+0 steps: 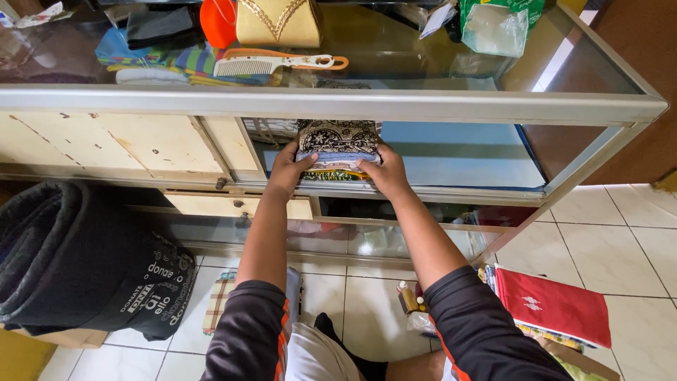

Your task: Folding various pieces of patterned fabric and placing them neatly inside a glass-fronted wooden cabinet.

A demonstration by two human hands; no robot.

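Dark sleeves with orange stripes fill the bottom centre of the frame, and both bare forearms reach up into a glass display cabinet with a silver metal frame [338, 104]. Left hand [288, 169] and right hand [385, 169] are each pressed against a side of a folded stack of patterned cloths [337, 148], black-and-cream batik print on top, blue and yellowish layers under it, so the stack is clamped between the two hands. It sits on the blue-lined shelf [458, 155] inside the cabinet, about centre frame, at the front edge of the shelf. On the glass top, upper centre, there's a cream plastic comb with an orange handle [278, 64] and a gold fabric purse [278, 22] just behind it. Lower right on the white tiled floor [599, 233] lies a flat red cloth pouch [553, 305]. Lower left is a big black rolled bundle with white lettering [77, 261].
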